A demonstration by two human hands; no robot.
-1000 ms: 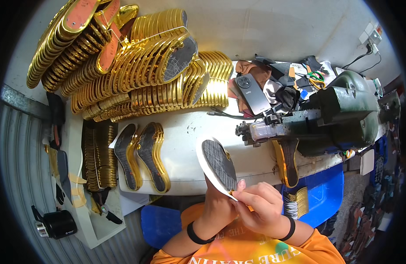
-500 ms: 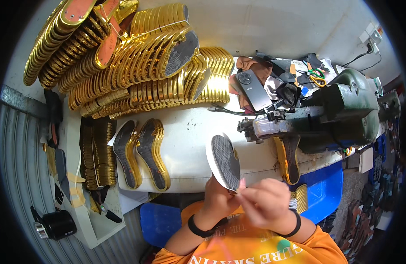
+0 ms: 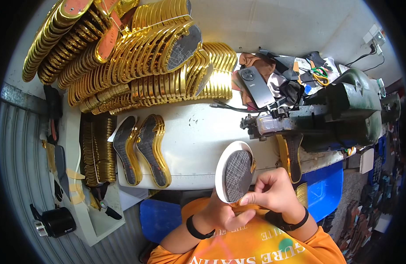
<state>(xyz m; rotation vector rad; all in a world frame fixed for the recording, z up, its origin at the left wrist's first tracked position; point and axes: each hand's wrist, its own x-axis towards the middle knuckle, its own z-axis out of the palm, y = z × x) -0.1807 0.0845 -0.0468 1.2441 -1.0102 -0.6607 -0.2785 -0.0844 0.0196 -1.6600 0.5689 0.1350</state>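
Both hands' fingers (image 3: pixel 249 200) grip the upright gold-edged sole (image 3: pixel 235 175) at its lower end.

A small shoemaking workshop: stacks of gold-edged shoe soles (image 3: pixel 123 57) are heaped from ten to twelve o'clock on a white worktable (image 3: pixel 198 141), a heavy green bench machine (image 3: pixel 343 110) stands at three o'clock, and leather scraps (image 3: pixel 264 66) with scissors (image 3: pixel 319 75) lie at one o'clock.

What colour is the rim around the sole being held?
White, around a grey cross-lined face on the sole; the head view shows it.
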